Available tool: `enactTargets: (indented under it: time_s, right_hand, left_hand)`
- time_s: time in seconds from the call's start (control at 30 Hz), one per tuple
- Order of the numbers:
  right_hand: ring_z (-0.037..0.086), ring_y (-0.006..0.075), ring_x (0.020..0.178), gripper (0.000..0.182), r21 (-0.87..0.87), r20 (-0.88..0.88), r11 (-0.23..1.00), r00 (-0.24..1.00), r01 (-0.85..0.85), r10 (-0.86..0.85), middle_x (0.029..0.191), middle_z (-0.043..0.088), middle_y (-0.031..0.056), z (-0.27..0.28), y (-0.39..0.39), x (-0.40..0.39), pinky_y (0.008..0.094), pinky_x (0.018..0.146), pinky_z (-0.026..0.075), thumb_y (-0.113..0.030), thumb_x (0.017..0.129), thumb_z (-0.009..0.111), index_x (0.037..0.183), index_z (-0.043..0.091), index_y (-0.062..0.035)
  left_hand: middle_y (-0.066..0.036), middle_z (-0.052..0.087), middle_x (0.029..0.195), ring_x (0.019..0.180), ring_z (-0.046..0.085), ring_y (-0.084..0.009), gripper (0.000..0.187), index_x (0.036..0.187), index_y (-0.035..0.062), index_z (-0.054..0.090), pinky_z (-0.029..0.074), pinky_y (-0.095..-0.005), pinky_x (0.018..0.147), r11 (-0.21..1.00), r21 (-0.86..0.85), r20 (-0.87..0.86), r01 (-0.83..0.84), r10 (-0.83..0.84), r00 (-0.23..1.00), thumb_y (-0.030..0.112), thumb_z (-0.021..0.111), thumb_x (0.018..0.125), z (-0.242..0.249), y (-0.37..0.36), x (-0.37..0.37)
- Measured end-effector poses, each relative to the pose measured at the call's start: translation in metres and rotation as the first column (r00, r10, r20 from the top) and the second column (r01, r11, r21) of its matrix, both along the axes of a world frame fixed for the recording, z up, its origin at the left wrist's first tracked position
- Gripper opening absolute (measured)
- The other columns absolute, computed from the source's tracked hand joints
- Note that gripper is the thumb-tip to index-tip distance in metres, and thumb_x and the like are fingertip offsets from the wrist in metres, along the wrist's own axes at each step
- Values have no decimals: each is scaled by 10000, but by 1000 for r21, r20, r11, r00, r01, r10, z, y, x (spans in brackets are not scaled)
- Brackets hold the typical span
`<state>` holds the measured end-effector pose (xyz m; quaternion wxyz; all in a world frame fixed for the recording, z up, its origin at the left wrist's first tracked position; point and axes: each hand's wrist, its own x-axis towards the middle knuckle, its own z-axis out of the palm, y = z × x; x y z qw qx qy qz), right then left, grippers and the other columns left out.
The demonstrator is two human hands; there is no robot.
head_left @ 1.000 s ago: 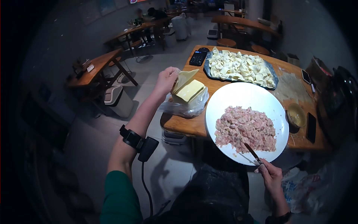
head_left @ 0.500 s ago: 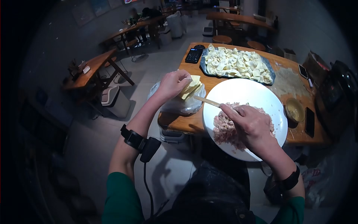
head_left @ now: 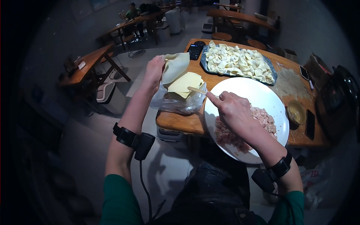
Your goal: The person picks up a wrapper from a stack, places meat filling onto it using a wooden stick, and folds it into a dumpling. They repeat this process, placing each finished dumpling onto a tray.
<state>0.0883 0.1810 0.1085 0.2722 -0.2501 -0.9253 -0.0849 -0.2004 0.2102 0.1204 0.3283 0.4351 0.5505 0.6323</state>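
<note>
My left hand (head_left: 153, 73) is closed on the edge of a square wonton wrapper (head_left: 176, 66), lifted above a stack of pale yellow wrappers (head_left: 184, 83) in a clear plastic bag (head_left: 189, 105). In my right hand (head_left: 234, 112) is a flat wooden stick (head_left: 197, 90), its tip pointing left at the stack. That hand hangs over a large white bowl (head_left: 258, 90) of raw minced meat (head_left: 264, 122). Beyond the bowl stands a dark tray (head_left: 204, 64) heaped with folded wontons (head_left: 240, 60).
A small bowl (head_left: 296, 112) and a phone (head_left: 310, 124) lie right of the white bowl. A calculator (head_left: 195, 51) sits left of the tray. The wooden table's (head_left: 180, 122) near edge is before me; a bin (head_left: 110, 97) stands on the floor at left.
My left hand has moved left and up, raising one wrapper off the stack. My right hand has moved up and left, with the stick's tip now over the stack's edge.
</note>
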Motion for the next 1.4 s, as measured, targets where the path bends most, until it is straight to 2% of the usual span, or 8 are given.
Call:
enactTargets:
  time_s: [0.07, 0.17, 0.27, 0.4, 0.47, 0.6, 0.73, 1.4]
  right_hand:
    - [592, 265, 657, 430, -38, -4, 999, 1000, 6, -6, 700, 550, 111, 2, 1, 0, 377, 528, 466, -12, 717, 549, 1137, 584, -100]
    - [596, 243, 625, 416, -113, -108, 994, 994, 4, -16, 665, 557, 89, 9, 6, 19, 365, 529, 470, -29, 731, 579, 1130, 614, -142]
    - [581, 207, 579, 365, -303, -288, 953, 954, -7, -84, 643, 572, 68, 14, -15, 71, 337, 547, 467, -30, 758, 625, 1088, 659, -182]
    - [584, 207, 589, 402, -458, -283, 886, 933, 72, -222, 683, 589, 99, -19, -55, 155, 308, 558, 455, 19, 762, 623, 1125, 643, -154]
    - [581, 209, 586, 402, -484, -249, 864, 926, 136, -285, 675, 580, 100, -30, -77, 180, 309, 559, 454, 32, 757, 621, 1117, 645, -145]
    - [574, 211, 580, 400, -496, -205, 845, 918, 200, -338, 656, 560, 102, -45, -100, 194, 313, 557, 448, 50, 742, 618, 1097, 652, -132]
    - [553, 197, 550, 458, -372, 4, 886, 955, 276, -296, 609, 512, 51, -60, -109, 188, 319, 490, 422, 45, 708, 618, 1111, 643, -170]
    - [531, 205, 512, 498, -281, 38, 919, 960, 277, -278, 606, 497, 33, -64, -114, 182, 339, 437, 401, 11, 700, 629, 1155, 610, -189]
  left_hand:
    - [-138, 580, 1096, 980, 598, -242, 298, 1120, -25, 496, 471, -375, 889, 995, 76, 517, -62, 14, 856, 185, 348, 970, 10, -4, -15]
    - [-205, 506, 1256, 1149, 513, -321, 568, 1257, -56, 408, 362, -464, 1025, 979, 203, 708, -28, -127, 695, 419, 278, 975, 27, -41, -10]
    - [-189, 583, 1139, 1061, 583, -273, 358, 1157, -52, 483, 507, -367, 905, 859, 479, 673, 183, -493, 551, 220, 517, 927, -9, -86, -32]
    - [-184, 546, 1215, 1125, 544, -262, 311, 1215, -14, 491, 460, -406, 976, 883, 397, 867, 251, -450, 215, 132, 479, 940, -46, -153, 47]
    - [-85, 526, 1282, 1218, 464, -219, 354, 1245, 57, 503, 311, -435, 1075, 906, 331, 885, 263, -395, 246, 169, 538, 911, -89, -177, 71]
    - [-92, 515, 1291, 1213, 470, -235, 384, 1256, 54, 481, 312, -436, 1075, 925, 185, 966, 333, -233, 110, 167, 555, 896, -117, -201, 121]
    - [-123, 518, 1277, 1201, 480, -259, 385, 1258, 26, 457, 328, -441, 1067, 916, -7, 972, 402, -89, 219, 135, 536, 897, -129, -210, 142]
    - [-125, 461, 1322, 1207, 467, -235, 507, 1340, 38, 333, 348, -372, 1045, 793, -131, 950, 595, -72, 305, 318, 467, 939, -140, -226, 197]
